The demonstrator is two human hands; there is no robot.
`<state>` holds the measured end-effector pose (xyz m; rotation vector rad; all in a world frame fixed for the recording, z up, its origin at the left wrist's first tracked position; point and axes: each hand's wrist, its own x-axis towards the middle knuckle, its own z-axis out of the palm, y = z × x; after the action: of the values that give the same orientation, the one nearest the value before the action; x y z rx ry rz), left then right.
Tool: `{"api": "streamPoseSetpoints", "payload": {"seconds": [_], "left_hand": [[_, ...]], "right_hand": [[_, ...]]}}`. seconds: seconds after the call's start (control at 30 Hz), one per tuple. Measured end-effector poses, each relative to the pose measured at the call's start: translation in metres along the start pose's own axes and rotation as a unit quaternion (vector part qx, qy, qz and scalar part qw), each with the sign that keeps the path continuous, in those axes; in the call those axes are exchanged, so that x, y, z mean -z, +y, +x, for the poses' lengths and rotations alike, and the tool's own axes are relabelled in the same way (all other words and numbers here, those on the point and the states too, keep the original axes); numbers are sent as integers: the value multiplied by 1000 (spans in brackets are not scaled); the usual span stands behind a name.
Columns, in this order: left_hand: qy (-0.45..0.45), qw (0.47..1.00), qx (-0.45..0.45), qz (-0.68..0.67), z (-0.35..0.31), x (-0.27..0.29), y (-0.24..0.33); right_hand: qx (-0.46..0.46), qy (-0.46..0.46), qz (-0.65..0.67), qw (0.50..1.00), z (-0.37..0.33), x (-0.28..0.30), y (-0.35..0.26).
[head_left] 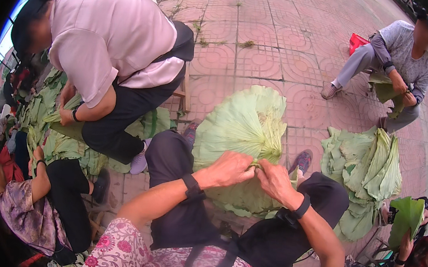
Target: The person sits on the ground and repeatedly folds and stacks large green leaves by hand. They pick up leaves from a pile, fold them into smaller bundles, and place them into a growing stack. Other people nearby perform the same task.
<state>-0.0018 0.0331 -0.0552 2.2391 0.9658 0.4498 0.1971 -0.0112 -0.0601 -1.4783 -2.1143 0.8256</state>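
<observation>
One pale-green leaf [238,128] is pinched by the left hand [227,171] and right hand [276,181], apparently at its stem end.

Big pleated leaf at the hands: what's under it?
Pink paving shows beyond the pleated leaf. More green leaf surface shows below the hands, possibly a separate leaf. Whatever lies beneath the middle is covered.

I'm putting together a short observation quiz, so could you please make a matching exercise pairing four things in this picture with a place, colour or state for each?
Column one:
1. Right hand
2. Centre leaves
3. Paving
4. Wearer's shirt

Column two:
A. Floral, pink and white
B. Laid in patterned squares
C. Close beside the left hand
D. Pale green, spread out

Right pairs: 1-C, 2-D, 3-B, 4-A.
</observation>
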Motion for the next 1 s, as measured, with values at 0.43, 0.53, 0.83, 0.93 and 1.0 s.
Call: {"api": "streamPoseSetpoints", "payload": {"seconds": [0.43,0.53,0.83,0.93,1.0], "left_hand": [[29,998,46,26,1,-33,2],[30,997,64,44,3,-38,5],[123,986,114,-13,13,-49,11],[119,984,127,-30,17,-50,5],[74,989,125,-32,20,-42,-1]], "right_hand": [[-98,17,-8,995,-5,-15,-1],[-103,30,-7,994,-4,-15,-4],[-127,88,22,988,13,-9,-9],[-126,47,5,991,23,1,-4],[-92,21,-1,996,23,7,7]]}}
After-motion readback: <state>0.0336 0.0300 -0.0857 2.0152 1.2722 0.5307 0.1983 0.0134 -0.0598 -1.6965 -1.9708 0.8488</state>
